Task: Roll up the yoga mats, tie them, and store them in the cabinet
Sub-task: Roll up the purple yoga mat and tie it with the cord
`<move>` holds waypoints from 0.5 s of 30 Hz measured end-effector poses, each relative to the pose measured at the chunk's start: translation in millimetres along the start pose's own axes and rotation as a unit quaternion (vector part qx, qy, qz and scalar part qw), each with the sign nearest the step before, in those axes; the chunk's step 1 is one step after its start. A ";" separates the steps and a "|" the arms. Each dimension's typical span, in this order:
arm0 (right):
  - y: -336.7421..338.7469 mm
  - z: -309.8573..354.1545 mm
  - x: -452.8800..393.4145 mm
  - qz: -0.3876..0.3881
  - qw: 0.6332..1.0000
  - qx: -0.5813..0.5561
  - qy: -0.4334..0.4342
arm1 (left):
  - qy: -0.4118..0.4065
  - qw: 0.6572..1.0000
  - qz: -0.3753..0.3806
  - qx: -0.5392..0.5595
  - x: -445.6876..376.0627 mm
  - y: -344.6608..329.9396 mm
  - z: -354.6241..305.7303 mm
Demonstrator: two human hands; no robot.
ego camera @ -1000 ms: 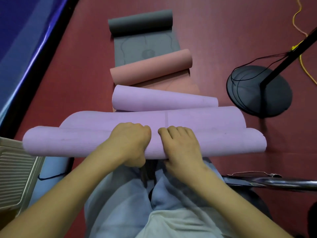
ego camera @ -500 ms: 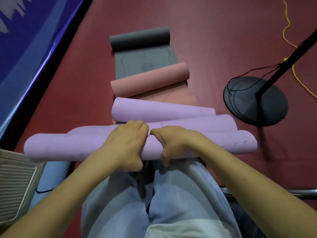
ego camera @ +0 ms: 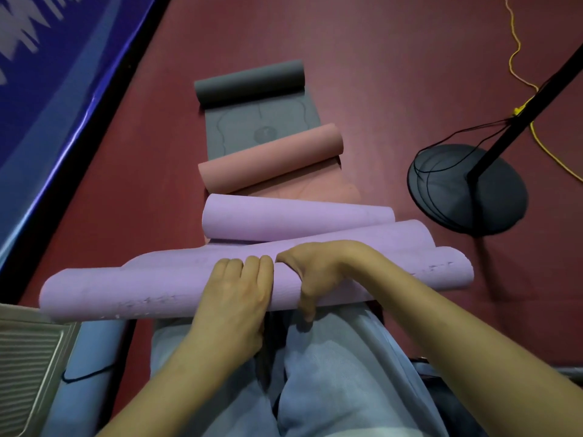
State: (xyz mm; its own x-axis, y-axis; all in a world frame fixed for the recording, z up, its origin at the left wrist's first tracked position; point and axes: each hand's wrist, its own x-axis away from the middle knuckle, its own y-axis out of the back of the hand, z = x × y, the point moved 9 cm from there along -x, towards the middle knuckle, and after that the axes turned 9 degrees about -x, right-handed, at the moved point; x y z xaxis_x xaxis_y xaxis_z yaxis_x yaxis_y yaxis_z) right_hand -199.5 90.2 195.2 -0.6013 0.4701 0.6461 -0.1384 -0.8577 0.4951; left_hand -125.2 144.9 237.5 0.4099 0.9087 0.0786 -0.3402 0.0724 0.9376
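Note:
A lilac yoga mat [ego camera: 126, 288] lies rolled across my knees, its free end curling back toward a second lilac roll [ego camera: 284, 220] on the floor. My left hand [ego camera: 235, 294] lies flat on top of the near roll with fingers together. My right hand [ego camera: 310, 272] wraps over the roll's middle, thumb down on the near side. Beyond lie a partly rolled pink mat [ego camera: 271, 159] and a partly rolled grey mat [ego camera: 249, 80] in a row on the red floor.
A black round stand base [ego camera: 470, 190] with its pole and black cable stands at the right. A yellow cord [ego camera: 517, 42] runs behind it. A blue padded wall [ego camera: 47, 89] lines the left. A blue rolled mat [ego camera: 91, 351] and a ribbed grey panel [ego camera: 25, 367] sit at lower left.
The lilac roll has turned away from me and grown thicker. My right hand shifted from lying flat to hooking over the roll, and my left hand flattened on top.

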 end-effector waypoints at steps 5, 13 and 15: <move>2.2 -6.8 4.1 -0.090 0.995 0.017 -0.027 | 0.012 1.000 0.022 -0.007 -15.6 -7.3 5.7; 2.1 10.6 26.4 -0.328 0.935 0.132 0.043 | -0.001 0.998 0.050 -0.027 -36.0 -9.4 14.7; 1.6 9.4 26.8 -0.355 0.923 0.143 0.042 | -0.014 0.996 0.088 -0.017 -43.1 -8.8 20.1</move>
State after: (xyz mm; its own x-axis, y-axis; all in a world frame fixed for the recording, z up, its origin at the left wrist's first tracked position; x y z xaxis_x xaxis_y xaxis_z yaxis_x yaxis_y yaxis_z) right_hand -208.4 103.4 218.7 -0.4988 0.8648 0.0578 -0.3154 -0.2432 0.9173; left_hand -122.9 96.9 232.7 0.3651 0.8968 0.2497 -0.4374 -0.0715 0.8964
